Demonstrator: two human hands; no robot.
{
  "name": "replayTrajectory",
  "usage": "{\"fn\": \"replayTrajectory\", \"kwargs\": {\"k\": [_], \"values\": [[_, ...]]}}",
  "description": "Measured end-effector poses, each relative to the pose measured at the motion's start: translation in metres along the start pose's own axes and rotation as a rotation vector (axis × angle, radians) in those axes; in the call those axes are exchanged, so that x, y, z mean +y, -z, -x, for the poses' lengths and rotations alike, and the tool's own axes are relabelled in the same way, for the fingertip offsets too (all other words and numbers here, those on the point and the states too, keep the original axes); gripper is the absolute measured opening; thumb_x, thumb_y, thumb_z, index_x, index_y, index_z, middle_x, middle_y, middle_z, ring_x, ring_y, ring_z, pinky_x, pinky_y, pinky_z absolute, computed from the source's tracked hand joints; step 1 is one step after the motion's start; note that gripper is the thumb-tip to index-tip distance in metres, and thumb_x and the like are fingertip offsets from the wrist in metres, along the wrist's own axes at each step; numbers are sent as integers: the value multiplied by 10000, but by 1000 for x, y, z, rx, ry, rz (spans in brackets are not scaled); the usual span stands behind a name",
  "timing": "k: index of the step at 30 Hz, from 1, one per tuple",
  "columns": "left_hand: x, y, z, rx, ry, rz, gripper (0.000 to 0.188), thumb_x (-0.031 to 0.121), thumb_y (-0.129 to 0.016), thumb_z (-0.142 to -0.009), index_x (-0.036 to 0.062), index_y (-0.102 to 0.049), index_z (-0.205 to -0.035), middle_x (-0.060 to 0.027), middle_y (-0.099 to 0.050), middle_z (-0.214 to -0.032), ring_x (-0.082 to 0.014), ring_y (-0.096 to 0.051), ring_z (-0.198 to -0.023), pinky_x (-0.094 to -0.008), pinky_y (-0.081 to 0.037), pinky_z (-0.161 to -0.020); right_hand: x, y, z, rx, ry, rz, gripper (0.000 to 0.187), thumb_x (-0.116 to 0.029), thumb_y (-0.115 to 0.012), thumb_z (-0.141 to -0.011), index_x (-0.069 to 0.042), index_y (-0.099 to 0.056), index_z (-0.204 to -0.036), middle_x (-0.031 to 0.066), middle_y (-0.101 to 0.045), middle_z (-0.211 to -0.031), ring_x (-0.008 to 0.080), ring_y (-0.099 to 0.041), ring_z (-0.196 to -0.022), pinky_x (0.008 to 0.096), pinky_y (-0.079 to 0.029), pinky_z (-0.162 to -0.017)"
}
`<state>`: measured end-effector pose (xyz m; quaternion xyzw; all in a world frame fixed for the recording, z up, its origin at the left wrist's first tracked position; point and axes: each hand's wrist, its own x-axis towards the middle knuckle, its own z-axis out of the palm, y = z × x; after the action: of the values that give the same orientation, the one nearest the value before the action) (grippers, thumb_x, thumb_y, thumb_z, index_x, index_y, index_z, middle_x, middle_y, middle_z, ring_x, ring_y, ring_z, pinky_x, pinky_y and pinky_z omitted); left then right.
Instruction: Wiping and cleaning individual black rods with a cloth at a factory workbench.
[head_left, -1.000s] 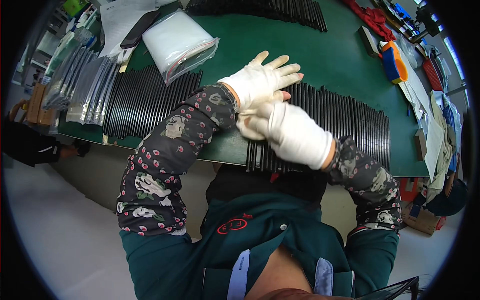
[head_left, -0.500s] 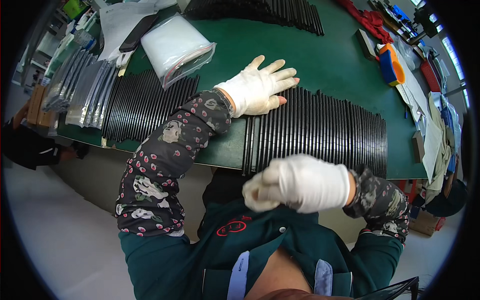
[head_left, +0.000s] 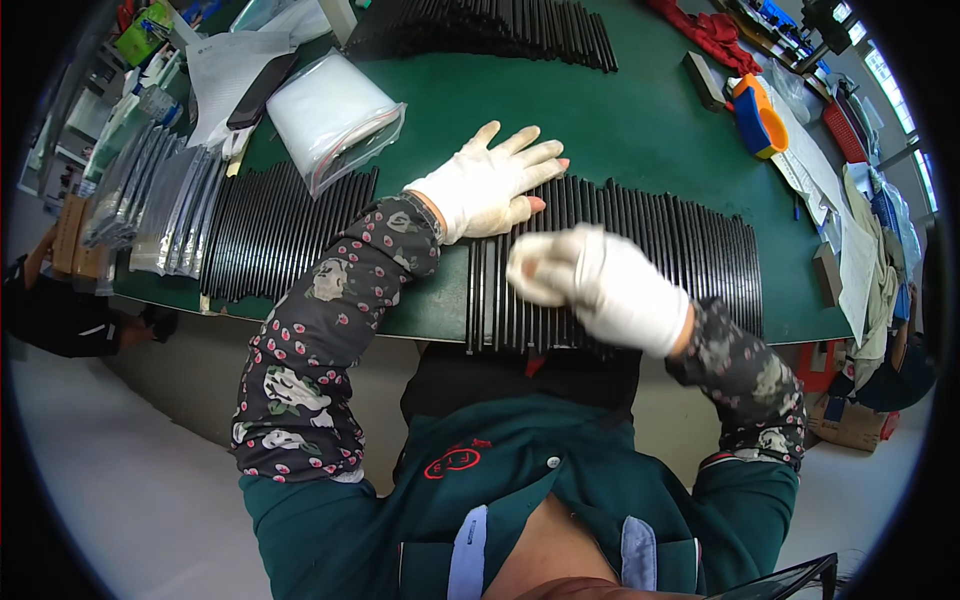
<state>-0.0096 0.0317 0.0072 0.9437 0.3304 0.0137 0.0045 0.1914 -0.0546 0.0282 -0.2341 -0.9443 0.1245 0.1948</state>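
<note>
A row of slim black rods (head_left: 690, 240) lies side by side on the green table, their near ends at its front edge. My left hand (head_left: 485, 185), in a white glove with bare fingertips showing, rests flat with fingers spread on the far ends of the leftmost rods. Over the middle of the same row is my right hand (head_left: 610, 285), also gloved and slightly blurred. Its fingers are curled together; a pale, off-white bulge shows at their tips, and I cannot tell whether it is a wad or only the glove.
More black rods (head_left: 270, 230) lie to the left, beside plastic-wrapped bundles (head_left: 180, 210). A clear bag of white material (head_left: 335, 110) and a dark phone (head_left: 262, 90) lie behind them. Another rod pile (head_left: 500, 30) is at the back. An orange-and-blue holder (head_left: 758, 118) stands right. People are at both sides.
My right hand has moved away from my body, from the table's front edge to over the rods. My left hand stays spread on the far ends. The whole view has shifted slightly.
</note>
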Motion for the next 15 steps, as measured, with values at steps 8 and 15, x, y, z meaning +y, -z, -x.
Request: {"fn": "replayTrajectory", "kwargs": {"k": [8, 15], "values": [[14, 17, 10, 160, -72, -63, 607, 296, -575, -897, 121, -372, -1442, -112, -310, -1521, -315, -257, -1420, -537, -207, -1137, -12, 49, 26, 63, -177, -138, 411, 8, -668, -646, -84, -655, -1046, 93, -585, -847, 301, -593, -800, 388, -500, -676], [6, 7, 38, 50, -179, 63, 636, 306, -626, -851, 101, -403, -1410, -116, -325, -1508, -321, -286, -1404, -529, -243, -1131, -6, 59, 30, 98, -348, -90, 400, 15, -699, -688, -67, -658, -1077, 93, -567, -820, 286, -578, -769, 366, -489, -676]]}}
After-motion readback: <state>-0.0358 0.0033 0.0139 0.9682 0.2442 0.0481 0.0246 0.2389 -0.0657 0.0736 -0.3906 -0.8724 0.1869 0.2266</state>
